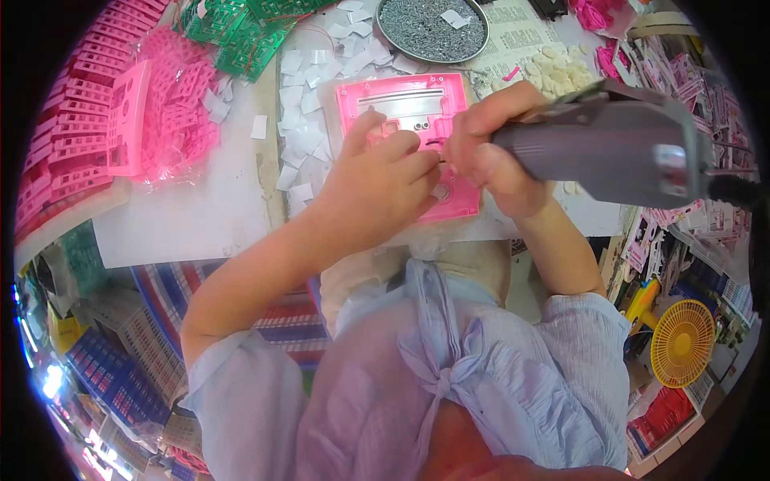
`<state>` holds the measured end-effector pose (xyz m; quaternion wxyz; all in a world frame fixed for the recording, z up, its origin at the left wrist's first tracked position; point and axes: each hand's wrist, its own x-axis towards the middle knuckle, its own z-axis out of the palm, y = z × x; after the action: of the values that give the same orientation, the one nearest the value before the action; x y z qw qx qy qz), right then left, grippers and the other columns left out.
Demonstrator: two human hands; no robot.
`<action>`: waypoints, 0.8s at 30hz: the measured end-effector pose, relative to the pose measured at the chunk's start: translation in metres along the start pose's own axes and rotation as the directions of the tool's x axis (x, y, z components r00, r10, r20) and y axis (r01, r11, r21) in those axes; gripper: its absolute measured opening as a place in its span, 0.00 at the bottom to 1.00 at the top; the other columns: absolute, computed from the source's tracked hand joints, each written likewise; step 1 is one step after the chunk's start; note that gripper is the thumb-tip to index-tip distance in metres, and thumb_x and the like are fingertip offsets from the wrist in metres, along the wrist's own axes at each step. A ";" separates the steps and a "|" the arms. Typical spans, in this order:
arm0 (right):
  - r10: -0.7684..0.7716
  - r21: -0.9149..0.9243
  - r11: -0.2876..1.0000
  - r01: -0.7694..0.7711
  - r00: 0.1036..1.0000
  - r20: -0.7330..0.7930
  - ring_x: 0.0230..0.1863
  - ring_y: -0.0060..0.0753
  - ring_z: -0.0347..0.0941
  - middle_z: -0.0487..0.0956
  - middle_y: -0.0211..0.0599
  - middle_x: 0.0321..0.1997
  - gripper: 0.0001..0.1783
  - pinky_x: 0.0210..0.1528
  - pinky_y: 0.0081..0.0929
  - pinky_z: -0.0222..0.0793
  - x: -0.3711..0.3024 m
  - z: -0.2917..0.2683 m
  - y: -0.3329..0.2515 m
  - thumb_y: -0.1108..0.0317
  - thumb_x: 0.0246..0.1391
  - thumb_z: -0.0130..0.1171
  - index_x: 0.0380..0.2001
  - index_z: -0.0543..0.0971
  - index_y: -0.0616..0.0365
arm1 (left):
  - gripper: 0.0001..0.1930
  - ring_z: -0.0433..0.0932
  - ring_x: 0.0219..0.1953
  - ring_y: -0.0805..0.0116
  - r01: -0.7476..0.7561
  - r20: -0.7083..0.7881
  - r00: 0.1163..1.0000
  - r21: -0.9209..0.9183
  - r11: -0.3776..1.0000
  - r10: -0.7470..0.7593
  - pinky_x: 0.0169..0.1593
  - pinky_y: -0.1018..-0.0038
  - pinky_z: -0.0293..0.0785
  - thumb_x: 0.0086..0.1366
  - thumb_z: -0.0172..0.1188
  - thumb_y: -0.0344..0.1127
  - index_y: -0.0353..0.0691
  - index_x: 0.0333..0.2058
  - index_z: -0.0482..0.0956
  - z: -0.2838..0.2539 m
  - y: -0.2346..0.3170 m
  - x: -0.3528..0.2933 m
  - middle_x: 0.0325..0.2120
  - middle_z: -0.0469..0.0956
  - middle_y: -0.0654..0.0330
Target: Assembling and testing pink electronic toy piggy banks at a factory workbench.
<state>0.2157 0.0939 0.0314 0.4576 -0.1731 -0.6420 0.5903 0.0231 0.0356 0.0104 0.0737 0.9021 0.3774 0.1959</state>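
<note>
A pink plastic casing (353,103) lies on the table in front of me, its inner side up, with a silvery strip across its upper part. My right hand (501,148) is wrapped round a dark grey electric screwdriver (597,148), held almost level, its bit end pointing left over the casing. Over the casing's middle, my left hand (381,172) has its thumb and fingers pinched close to the bit; whatever sits between them is too small to make out. One finger of that hand reaches toward the casing's upper left.
A round tray of small screws (433,28) stands behind the casing. White paper pieces (309,104) are scattered to its left, near green circuit boards (245,48). Pink plastic parts (172,104) pile up at far left, cream-coloured pieces (553,72) at right. A yellow fan (682,343) stands lower right.
</note>
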 end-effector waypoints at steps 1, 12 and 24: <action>-0.004 -0.080 0.997 0.007 0.999 0.047 0.20 0.24 0.64 0.70 0.33 0.19 0.10 0.25 0.28 0.65 0.000 -0.001 0.002 0.75 0.57 0.57 0.40 0.67 0.59 | 0.13 0.74 0.50 0.68 0.011 0.010 1.000 0.005 1.000 -0.011 0.63 0.48 0.55 0.53 0.71 0.44 0.48 0.36 0.83 0.000 0.001 -0.002 0.41 0.79 0.69; 0.148 0.224 0.959 -0.175 0.980 0.131 0.26 0.21 0.71 0.75 0.30 0.27 0.16 0.31 0.19 0.67 0.019 -0.019 0.000 0.67 0.57 0.62 0.45 0.73 0.61 | 0.12 0.73 0.47 0.67 0.033 -0.030 0.999 -0.036 0.999 -0.034 0.61 0.51 0.59 0.54 0.68 0.40 0.49 0.38 0.84 -0.001 -0.001 0.004 0.40 0.78 0.70; -0.032 0.115 0.993 0.039 0.998 -0.060 0.22 0.18 0.57 0.62 0.22 0.22 0.21 0.30 0.25 0.59 0.018 -0.078 -0.059 0.66 0.67 0.42 0.60 0.69 0.60 | 0.08 0.79 0.46 0.56 0.408 -0.371 0.814 -0.182 0.895 -0.447 0.51 0.66 0.74 0.60 0.64 0.24 0.37 0.40 0.83 -0.047 -0.061 -0.044 0.41 0.82 0.55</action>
<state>0.2864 0.1401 0.0829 0.4957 -0.1516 -0.5960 0.6133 -0.0638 0.0466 0.0234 0.0788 0.7293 0.5677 0.3736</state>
